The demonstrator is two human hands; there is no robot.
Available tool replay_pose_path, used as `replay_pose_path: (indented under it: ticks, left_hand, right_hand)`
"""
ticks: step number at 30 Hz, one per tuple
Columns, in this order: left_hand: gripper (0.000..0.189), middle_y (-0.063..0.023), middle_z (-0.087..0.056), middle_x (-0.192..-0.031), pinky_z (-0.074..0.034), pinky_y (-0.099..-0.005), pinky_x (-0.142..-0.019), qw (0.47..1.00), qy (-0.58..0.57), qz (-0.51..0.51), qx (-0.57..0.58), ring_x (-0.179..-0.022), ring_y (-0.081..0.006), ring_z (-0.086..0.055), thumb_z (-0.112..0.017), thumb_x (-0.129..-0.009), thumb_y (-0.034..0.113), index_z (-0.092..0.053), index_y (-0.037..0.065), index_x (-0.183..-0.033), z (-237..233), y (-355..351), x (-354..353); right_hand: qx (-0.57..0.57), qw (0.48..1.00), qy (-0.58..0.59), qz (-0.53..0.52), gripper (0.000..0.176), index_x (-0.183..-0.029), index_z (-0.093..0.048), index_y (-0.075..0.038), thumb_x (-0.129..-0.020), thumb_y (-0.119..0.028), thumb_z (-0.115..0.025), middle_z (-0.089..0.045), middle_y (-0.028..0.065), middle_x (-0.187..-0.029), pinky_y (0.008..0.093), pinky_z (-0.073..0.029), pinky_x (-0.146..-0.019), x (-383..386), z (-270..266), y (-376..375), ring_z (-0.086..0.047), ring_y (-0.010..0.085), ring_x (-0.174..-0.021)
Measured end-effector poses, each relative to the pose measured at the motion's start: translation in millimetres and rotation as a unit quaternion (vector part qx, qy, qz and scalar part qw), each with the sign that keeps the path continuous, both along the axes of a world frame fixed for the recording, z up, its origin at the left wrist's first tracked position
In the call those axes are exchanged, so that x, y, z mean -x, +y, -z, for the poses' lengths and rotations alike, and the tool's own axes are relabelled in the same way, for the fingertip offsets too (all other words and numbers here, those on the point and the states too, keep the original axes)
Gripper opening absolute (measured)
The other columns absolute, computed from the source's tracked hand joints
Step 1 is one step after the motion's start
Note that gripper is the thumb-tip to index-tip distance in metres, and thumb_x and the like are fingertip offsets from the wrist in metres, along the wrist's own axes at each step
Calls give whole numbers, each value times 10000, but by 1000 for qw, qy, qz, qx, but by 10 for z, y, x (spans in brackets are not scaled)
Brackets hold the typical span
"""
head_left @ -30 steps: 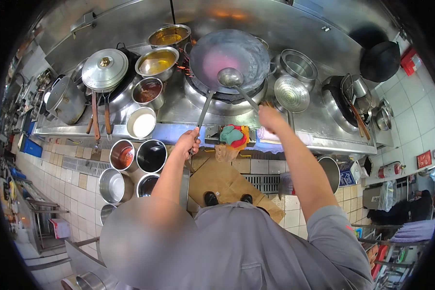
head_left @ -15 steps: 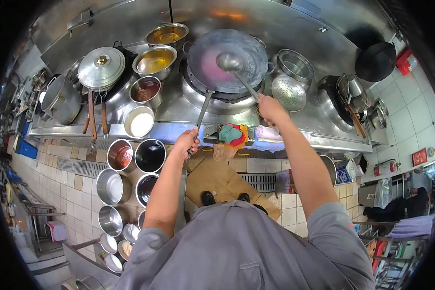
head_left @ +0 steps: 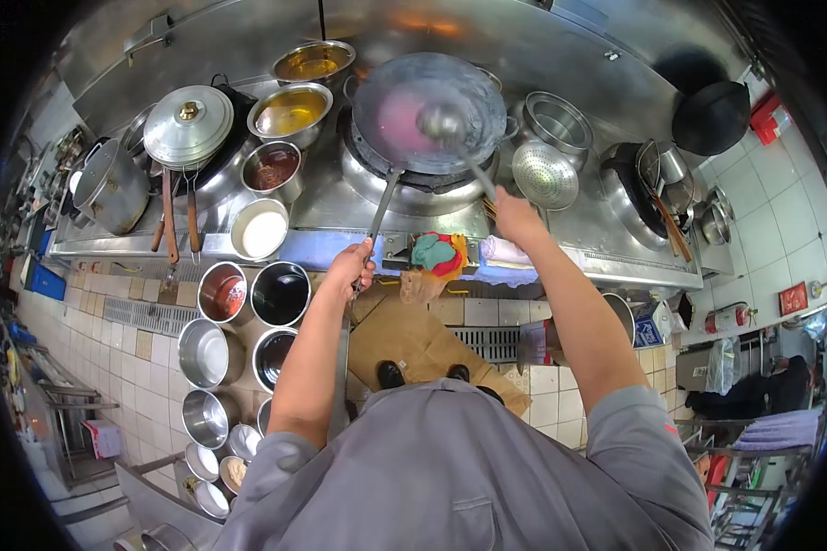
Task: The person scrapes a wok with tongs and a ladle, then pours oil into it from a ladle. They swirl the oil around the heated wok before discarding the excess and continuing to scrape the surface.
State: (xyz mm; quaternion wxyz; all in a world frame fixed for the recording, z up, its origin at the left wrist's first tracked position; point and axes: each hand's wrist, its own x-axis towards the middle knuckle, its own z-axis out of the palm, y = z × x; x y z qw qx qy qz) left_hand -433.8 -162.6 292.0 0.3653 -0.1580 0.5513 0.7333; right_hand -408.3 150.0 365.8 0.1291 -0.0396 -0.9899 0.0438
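Note:
A large dark wok [head_left: 482, 96] sits on the stove burner, with a pinkish patch at its bottom. My right hand [head_left: 518, 220] is wrapped round the handle of a metal ladle [head_left: 442, 123], whose bowl is inside the wok and blurred by motion. My left hand [head_left: 351, 267] grips a long metal handle [head_left: 384, 204] that meets the wok's front rim. Between my hands, bunched green, red and yellow cloths [head_left: 437, 253] lie at the stove's front edge. Right of them is a folded pale cloth [head_left: 507, 253], below my right hand.
Bowls of yellow oil [head_left: 291, 112], a pot of dark red sauce [head_left: 272, 171] and a pot of white contents [head_left: 259, 230] stand left of the wok. A perforated strainer [head_left: 545, 175] lies to its right. Several steel pots [head_left: 210, 354] line my left side.
The ladle's bowl has shifted slightly to the right inside the wok and is now blurred. My left hand keeps its grip on the long handle. The whole view has shifted slightly.

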Motion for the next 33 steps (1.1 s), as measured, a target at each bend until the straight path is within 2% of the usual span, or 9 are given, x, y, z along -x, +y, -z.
replay_pose_path:
  ticks: [2, 11, 13, 17, 23, 26, 29, 31, 33]
  left_hand:
    - [301, 17, -394, -601, -258, -188, -351, 1000, -3, -2, 3, -397, -38, -282, -501, -869, 385, -431, 92, -871, -36, 13, -29]
    - [295, 19, -401, -598, -263, -181, -347, 1000, -5, -2, 0, -391, -35, -291, -506, -867, 382, -432, 96, -864, -22, -5, -19]
    - [295, 18, -404, -597, -263, -181, -345, 1000, 5, -6, 2, -389, -35, -291, -508, -866, 381, -434, 95, -865, -57, 6, 10]
    - [286, 15, -404, -595, -265, -186, -344, 1000, 4, -1, 0, -397, -40, -302, -508, -869, 372, -420, 101, -851, -87, -19, -11]
    - [287, 20, -399, -594, -256, -182, -338, 1000, -4, -5, -4, -387, -33, -285, -507, -869, 369, -442, 90, -864, -70, -4, -35]
    - [283, 21, -394, -592, -257, -181, -340, 1000, 4, -15, 3, -389, -32, -283, -495, -875, 369, -444, 90, -870, -122, -18, -19]
    - [288, 23, -390, -591, -258, -179, -344, 1000, 11, -3, 1, -389, -34, -283, -489, -877, 371, -444, 88, -865, -111, -34, 4]
    - [294, 20, -396, -594, -261, -181, -346, 1000, 1, -1, 16, -391, -36, -290, -489, -877, 372, -443, 82, -868, -117, -54, 15]
    - [298, 18, -399, -594, -262, -190, -348, 999, 13, -4, 32, -392, -41, -295, -488, -876, 375, -441, 81, -868, -77, -78, 76]
  right_hand:
    - [151, 945, -270, 109, 258, -1095, -416, -45, -903, -209, -361, -564, 154, -630, 359, -447, -373, -100, -238, -176, -543, 235, -424]
    - [63, 989, -130, 34, 242, -1045, -423, -32, -900, -208, -343, -588, 172, -746, 386, -465, -424, -136, -98, 77, -559, 263, -469]
    - [141, 943, -285, 95, 244, -1049, -426, -36, -901, -208, -336, -591, 182, -763, 395, -465, -426, -170, -429, -122, -569, 278, -488]
    - [186, 934, -294, 83, 257, -1081, -434, -44, -902, -200, -335, -598, 183, -798, 397, -463, -426, -36, -712, 28, -578, 286, -512]
    - [-36, 996, 9, -82, 401, -1304, -354, -142, -907, -200, -338, -591, 159, -720, 365, -443, -395, -8, 299, 578, -522, 229, -410]
    - [107, 950, -283, 78, 391, -1303, -358, -155, -915, -192, -325, -569, 138, -682, 346, -419, -360, -6, -299, 212, -464, 207, -374]
    - [268, 926, -243, 107, 399, -1307, -348, -147, -909, -177, -332, -586, 152, -711, 363, -425, -361, -46, -656, 156, -508, 223, -403]
    - [215, 947, -224, 84, 411, -1314, -326, -123, -906, -174, -339, -587, 154, -727, 359, -427, -364, -54, -570, 152, -527, 219, -421]
    - [-43, 998, -45, -6, 389, -1276, -381, -165, -888, -192, -356, -609, 168, -766, 358, -484, -436, 10, 26, 414, -571, 237, -492]
